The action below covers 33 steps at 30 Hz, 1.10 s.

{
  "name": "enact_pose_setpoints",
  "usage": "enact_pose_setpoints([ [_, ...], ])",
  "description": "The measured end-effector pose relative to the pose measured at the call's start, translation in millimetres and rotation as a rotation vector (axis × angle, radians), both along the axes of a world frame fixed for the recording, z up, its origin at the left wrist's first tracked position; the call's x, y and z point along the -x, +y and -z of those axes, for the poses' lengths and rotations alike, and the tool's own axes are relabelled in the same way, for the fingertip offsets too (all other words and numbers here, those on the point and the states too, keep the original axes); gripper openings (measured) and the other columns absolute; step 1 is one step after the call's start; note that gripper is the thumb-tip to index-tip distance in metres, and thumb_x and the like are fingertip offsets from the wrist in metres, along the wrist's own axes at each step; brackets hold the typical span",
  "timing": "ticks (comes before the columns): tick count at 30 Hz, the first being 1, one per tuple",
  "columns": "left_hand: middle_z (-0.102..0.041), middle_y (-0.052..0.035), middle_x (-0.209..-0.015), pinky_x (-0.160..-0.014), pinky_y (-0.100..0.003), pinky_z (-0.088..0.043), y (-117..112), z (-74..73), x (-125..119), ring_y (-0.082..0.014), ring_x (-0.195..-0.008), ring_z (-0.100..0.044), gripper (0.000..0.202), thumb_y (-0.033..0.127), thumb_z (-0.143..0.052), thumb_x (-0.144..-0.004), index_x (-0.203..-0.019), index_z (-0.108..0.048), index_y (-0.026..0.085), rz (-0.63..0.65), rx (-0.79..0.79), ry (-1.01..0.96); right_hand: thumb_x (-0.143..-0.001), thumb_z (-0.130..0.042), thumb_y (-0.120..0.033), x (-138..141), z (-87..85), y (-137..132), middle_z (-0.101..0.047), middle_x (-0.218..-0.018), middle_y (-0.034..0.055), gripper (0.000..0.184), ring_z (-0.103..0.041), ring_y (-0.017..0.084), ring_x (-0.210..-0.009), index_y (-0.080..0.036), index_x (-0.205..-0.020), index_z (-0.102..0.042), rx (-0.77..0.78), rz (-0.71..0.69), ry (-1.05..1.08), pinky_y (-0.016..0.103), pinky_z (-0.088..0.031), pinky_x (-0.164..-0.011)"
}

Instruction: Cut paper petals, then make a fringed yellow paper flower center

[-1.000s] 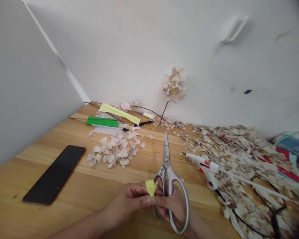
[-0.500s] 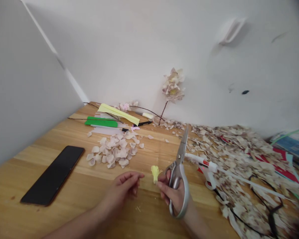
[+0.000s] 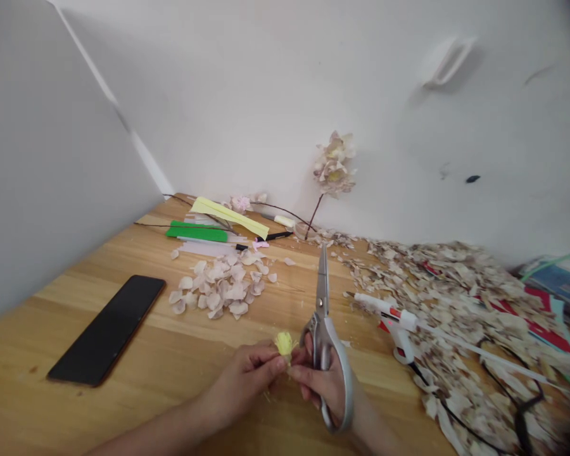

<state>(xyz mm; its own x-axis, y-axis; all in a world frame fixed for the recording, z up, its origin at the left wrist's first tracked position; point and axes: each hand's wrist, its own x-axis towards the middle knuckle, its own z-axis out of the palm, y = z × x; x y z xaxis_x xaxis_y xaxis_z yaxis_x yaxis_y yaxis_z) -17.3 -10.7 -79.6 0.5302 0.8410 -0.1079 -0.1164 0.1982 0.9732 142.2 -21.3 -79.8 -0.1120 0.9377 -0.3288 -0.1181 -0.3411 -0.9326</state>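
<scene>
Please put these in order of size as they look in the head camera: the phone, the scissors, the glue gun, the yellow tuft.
1. Smartphone and scissors: they look similar in length, so I cannot rank them.
2. Hot glue gun.
3. Yellow fringed tuft, the smallest.

And on the table (image 3: pixel 137 405), the phone (image 3: pixel 107 330) lies far left, the pile of petals (image 3: pixel 216 288) just right of it, the glue gun (image 3: pixel 392 320) at the edge of the heap of scraps (image 3: pixel 456 285) on the right! Front and centre, the tuft (image 3: pixel 285 343) sits between the left hand (image 3: pixel 244 380) and the right hand (image 3: pixel 320 386), scissors (image 3: pixel 323 329) in that right hand.
</scene>
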Motion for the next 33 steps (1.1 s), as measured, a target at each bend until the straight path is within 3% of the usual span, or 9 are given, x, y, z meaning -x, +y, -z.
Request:
enact_pose_setpoints([
  [4,-0.046,0.0027,-0.054,-0.051,-0.020,-0.034,1,0.7,6,-0.0078,-0.050,-0.036,0.049,0.062,-0.063,-0.067,-0.062,-0.068,0.013,0.108,0.160,-0.087,-0.043,-0.085,-0.045,-3,-4.7,-3,-0.055,-0.055,-0.0088,0.056,-0.042,0.001,-0.029,-0.021,-0.066,-0.041,0.040,-0.100,0.026,0.010,-0.026,-0.025],
  [10,-0.049,0.0024,-0.058,-0.051,-0.018,-0.038,0,-3.6,9,-0.0060,-0.050,-0.039,0.041,0.054,-0.073,-0.062,-0.078,-0.075,0.016,0.233,0.310,-0.179,-0.041,-0.087,-0.043,-4,-5.2,-3,-0.050,-0.047,-0.0103,0.055,-0.037,0.000,-0.027,-0.020,-0.062,-0.041,0.059,-0.227,0.077,0.010,-0.028,-0.025],
  [16,-0.056,0.0004,-0.063,-0.052,-0.017,-0.039,-1,-8.7,11,-0.0071,-0.055,-0.046,0.036,0.049,-0.074,-0.064,-0.082,-0.075,0.017,0.239,0.277,-0.185,-0.041,-0.088,-0.039,-4,0.0,-5,-0.050,-0.049,-0.0116,0.057,-0.036,0.000,-0.028,-0.021,-0.067,-0.040,0.045,-0.232,0.090,0.010,-0.030,-0.026],
  [21,-0.062,-0.0012,-0.074,-0.056,-0.017,-0.040,-1,-8.3,12,-0.0115,-0.069,-0.054,0.034,0.043,-0.076,-0.065,-0.089,-0.074,0.019,0.189,0.222,-0.187,-0.043,-0.084,-0.049,-2,2.3,-4,-0.048,-0.052,-0.0119,0.061,-0.036,0.000,-0.030,-0.023,-0.068,-0.036,0.014,-0.182,0.079,0.011,-0.028,-0.027],
  [28,-0.060,0.0008,-0.066,-0.054,-0.017,-0.036,1,-7.9,11,-0.0074,-0.059,-0.048,0.032,0.043,-0.076,-0.065,-0.073,-0.068,0.013,0.153,0.258,-0.149,-0.047,-0.084,-0.047,-2,-4.9,-4,-0.051,-0.056,-0.0087,0.054,-0.037,0.002,-0.035,-0.022,-0.068,-0.041,0.020,-0.229,-0.018,0.013,-0.029,-0.029],
  [33,-0.056,0.0025,-0.059,-0.051,-0.018,-0.036,1,-9.7,11,-0.0066,-0.054,-0.046,0.039,0.047,-0.077,-0.060,-0.066,-0.062,0.012,0.103,0.304,-0.065,-0.042,-0.082,-0.056,0,6.2,-5,-0.049,-0.054,-0.0096,0.060,-0.036,0.003,-0.035,-0.023,-0.069,-0.039,0.001,-0.211,-0.066,0.015,-0.032,-0.030],
])
